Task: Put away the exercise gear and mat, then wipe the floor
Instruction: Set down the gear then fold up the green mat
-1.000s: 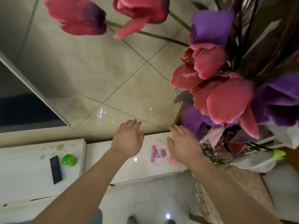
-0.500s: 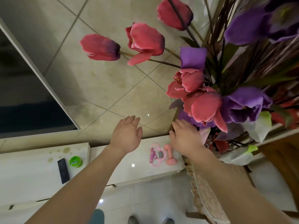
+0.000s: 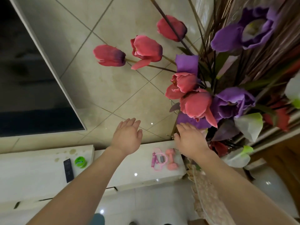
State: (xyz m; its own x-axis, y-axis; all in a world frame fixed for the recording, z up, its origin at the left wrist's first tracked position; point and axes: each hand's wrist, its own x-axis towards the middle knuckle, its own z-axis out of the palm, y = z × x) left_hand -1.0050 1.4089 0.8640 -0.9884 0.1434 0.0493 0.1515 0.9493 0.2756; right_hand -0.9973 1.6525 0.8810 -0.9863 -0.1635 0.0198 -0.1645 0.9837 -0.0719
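Left hand: grip spread, fingers straight, nothing held. It is seen above the far edge of the glossy white stone tabletop; its height over the tabletop cannot be judged.

Right hand: grip flat, fingers straight and close together, nothing held. Its outer edge is bordered by the pink and purple artificial flowers; contact with the petals cannot be told.

The small pink dumbbell is recorded lying near the tabletop's right end, just beside the right wrist. The coiled pink skipping rope with purple handles lies just left of it.

The slim black remote and round green tub are noted well apart, at left.

The flowers' base is hidden. The dark screen is cut off at the left edge. The pale lace cloth is partly covered by the right forearm.
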